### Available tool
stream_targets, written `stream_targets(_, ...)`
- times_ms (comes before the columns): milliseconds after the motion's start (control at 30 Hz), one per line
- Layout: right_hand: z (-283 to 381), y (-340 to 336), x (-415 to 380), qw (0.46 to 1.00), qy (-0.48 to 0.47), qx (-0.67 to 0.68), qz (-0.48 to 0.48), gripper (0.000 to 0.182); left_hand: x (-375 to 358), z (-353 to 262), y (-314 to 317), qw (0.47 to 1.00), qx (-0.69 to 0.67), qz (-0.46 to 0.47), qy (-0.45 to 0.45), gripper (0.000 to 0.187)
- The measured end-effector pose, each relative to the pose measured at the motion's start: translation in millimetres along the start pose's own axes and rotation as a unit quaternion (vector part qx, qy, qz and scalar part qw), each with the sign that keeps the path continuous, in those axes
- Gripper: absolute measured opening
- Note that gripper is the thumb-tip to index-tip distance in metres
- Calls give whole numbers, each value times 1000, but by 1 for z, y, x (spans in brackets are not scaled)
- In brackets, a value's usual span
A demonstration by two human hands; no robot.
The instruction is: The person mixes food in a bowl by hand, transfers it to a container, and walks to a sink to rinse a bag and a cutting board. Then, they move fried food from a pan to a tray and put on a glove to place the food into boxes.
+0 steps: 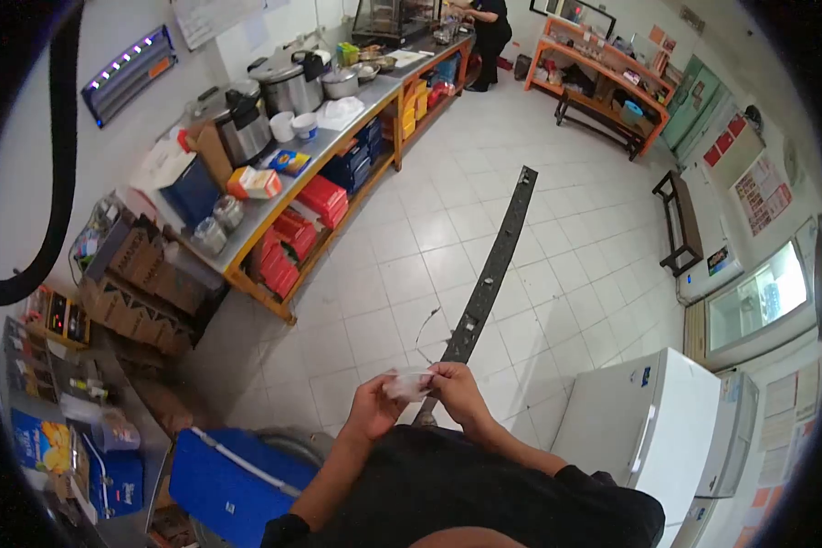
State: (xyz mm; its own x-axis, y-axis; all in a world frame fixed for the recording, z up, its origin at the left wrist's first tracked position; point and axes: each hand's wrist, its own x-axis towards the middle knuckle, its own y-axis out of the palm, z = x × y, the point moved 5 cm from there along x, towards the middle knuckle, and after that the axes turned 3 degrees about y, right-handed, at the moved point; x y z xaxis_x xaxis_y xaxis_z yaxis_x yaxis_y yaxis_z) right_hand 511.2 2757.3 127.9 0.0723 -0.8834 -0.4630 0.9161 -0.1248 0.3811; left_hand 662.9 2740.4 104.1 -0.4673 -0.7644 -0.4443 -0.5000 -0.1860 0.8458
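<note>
In front of my body, a small whitish, see-through thing (406,384), which looks like thin plastic, is held between both hands. My left hand (374,408) closes around its left side with the fingers bent. At its right edge, my right hand (457,391) pinches it between thumb and fingers. The exact kind of thing is too blurred to make out. Just past my right hand, a long dark floor strip (493,265) runs away across the tiles. A thin dark strand shows on the floor just beyond the hands.
A blue cooler box (233,489) with a white handle stands at my lower left. Along the left wall runs a steel counter (315,169) with cookers (288,82). A white chest freezer (612,429) is at the right. Another person (491,36) works at the far counter.
</note>
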Motion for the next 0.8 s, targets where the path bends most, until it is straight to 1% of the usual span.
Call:
stream_targets(33, 20, -5, 20, 997, 18, 71, 36, 10, 25, 0, 10, 999, 13, -3, -42, 26)
stream_targets(67, 39, -9, 46, 981, 14, 169, 89, 8, 43, 5, 23, 996, 22, -14, -88, 28)
stream_targets(100, 54, -10, 71, 953, 17, 269, 135, 7, 63, 1, 37, 998, 21, 4, -66, 29)
stream_targets(133, 65, -16, 96, 946, 33, 293, 132, 17, 85, -7, 60, 999, 16, 14, -49, 31)
stream_targets(167, 75, -22, 121, 938, 48, 317, 128, 28, 116, -15, 67, 999, -9, 13, -46, 31)
stream_targets(200, 113, -10, 137, 918, 11, 365, 154, 41, 149, -24, 70, 998, -37, 11, -44, 30)
stream_targets(267, 166, -3, 180, 877, -8, 443, 186, 49, 216, -55, 83, 995, -16, 86, -43, 29)
stream_targets(300, 190, -3, 204, 861, -25, 468, 198, 53, 245, -66, 96, 996, -28, 76, -47, 29)
stream_targets(333, 215, -6, 230, 861, -50, 465, 201, 58, 276, -81, 124, 990, -77, 86, -78, 28)
stream_targets(367, 237, -14, 253, 898, -95, 397, 165, 59, 303, -93, 148, 981, -126, 96, -113, 27)
stream_targets(400, 260, -23, 277, 927, -143, 324, 126, 61, 331, -107, 167, 979, -129, 99, -121, 27)
stream_targets(433, 280, -33, 301, 932, -177, 296, 110, 62, 357, -115, 186, 967, -164, 113, -155, 28)
stream_targets(467, 301, -42, 321, 934, -182, 292, 98, 62, 381, -120, 204, 952, -201, 125, -192, 29)
stream_targets(500, 325, -53, 345, 949, -187, 246, 56, 61, 406, -130, 225, 939, -230, 167, -194, 29)
stream_targets(533, 348, -64, 365, 960, -192, 203, 14, 61, 429, -138, 247, 936, -229, 173, -202, 29)
stream_targets(567, 369, -73, 382, 959, -198, 202, 6, 61, 451, -146, 267, 964, -149, 123, -185, 29)
stream_targets(600, 386, -85, 395, 947, -209, 243, -6, 59, 474, -154, 284, 981, -65, 71, -165, 30)
stream_targets(633, 401, -98, 408, 933, -221, 285, -19, 56, 495, -160, 303, 980, -59, 74, -176, 30)
stream_targets(700, 427, -130, 439, 911, -243, 330, -42, 54, 539, -166, 335, 975, 95, 73, -185, 30)
stream_targets(733, 438, -149, 458, 907, -254, 327, -76, 55, 563, -171, 354, 973, 101, 79, -194, 30)
stream_targets(767, 449, -167, 476, 902, -262, 325, -113, 55, 587, -178, 368, 959, 202, 88, -175, 31)
stream_targets(800, 462, -181, 495, 898, -267, 327, -121, 55, 612, -184, 380, 937, 300, 97, -152, 31)
